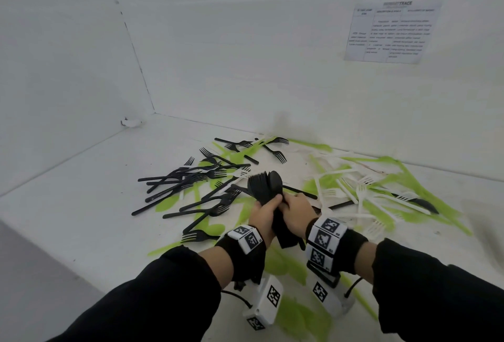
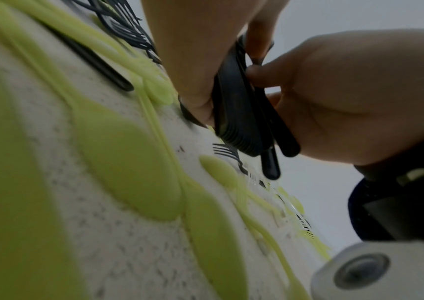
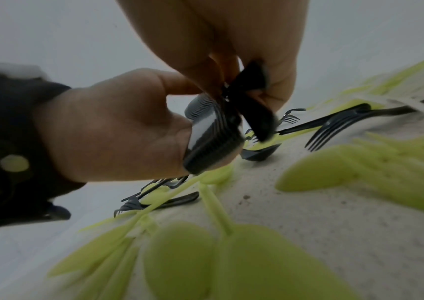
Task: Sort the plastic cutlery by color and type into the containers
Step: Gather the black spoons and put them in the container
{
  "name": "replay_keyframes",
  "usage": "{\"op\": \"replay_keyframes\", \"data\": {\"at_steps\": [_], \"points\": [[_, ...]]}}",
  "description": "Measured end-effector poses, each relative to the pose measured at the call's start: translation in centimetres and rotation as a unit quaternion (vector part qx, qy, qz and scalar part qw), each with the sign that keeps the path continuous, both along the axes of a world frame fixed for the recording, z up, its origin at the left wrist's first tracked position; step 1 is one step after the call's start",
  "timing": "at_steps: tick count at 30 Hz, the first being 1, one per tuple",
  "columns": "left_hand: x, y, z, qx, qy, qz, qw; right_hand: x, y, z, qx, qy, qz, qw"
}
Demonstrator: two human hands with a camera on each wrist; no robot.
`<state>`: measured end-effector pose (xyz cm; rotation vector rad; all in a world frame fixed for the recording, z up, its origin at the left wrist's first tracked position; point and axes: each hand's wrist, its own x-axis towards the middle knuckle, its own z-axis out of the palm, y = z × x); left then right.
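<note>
A nested stack of black spoons (image 1: 261, 188) is held above the table between both hands. My left hand (image 1: 264, 212) grips the stack's handles (image 2: 239, 113), thumb across them. My right hand (image 1: 297, 209) pinches one more black spoon (image 3: 254, 109), which lies crossed against the stack (image 3: 213, 134). Loose black forks (image 1: 188, 180) lie on the table to the left. Green cutlery (image 1: 409, 178) and white forks (image 1: 343, 191) are spread to the right. More green spoons (image 2: 128, 162) lie under my wrists. No container is in view.
The white table (image 1: 81, 205) sits in a corner with walls behind and to the left. A printed sheet (image 1: 392, 32) hangs on the back wall. The table's left edge (image 1: 41, 249) drops off near my left arm. Bare tabletop lies at the far left.
</note>
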<state>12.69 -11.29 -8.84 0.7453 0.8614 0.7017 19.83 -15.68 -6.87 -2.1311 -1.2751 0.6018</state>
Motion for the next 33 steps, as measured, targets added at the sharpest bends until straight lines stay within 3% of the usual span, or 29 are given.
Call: {"op": "replay_keyframes", "data": {"at_steps": [6, 11, 15, 25, 33], "points": [[-0.8, 1.6, -0.3, 0.027, 0.002, 0.005, 1.000, -1.2, 1.3, -0.4, 0.050, 0.047, -0.031, 0.997], [-1.2, 2.6, -0.7, 0.026, 0.005, -0.001, 1.000, -2.0, 1.3, 0.0, 0.093, 0.139, -0.086, 0.982], [-1.2, 3.3, -0.7, 0.034, 0.017, -0.016, 0.999, -2.1, 1.1, 0.4, 0.108, 0.188, -0.075, 0.973], [-0.4, 3.3, -1.4, 0.023, 0.032, -0.054, 0.998, -1.3, 1.7, 0.8, 0.035, 0.081, -0.136, 0.987], [0.4, 2.8, -1.0, -0.015, 0.016, -0.081, 0.996, -1.1, 1.2, 0.4, 0.038, 0.074, -0.183, 0.980]]}}
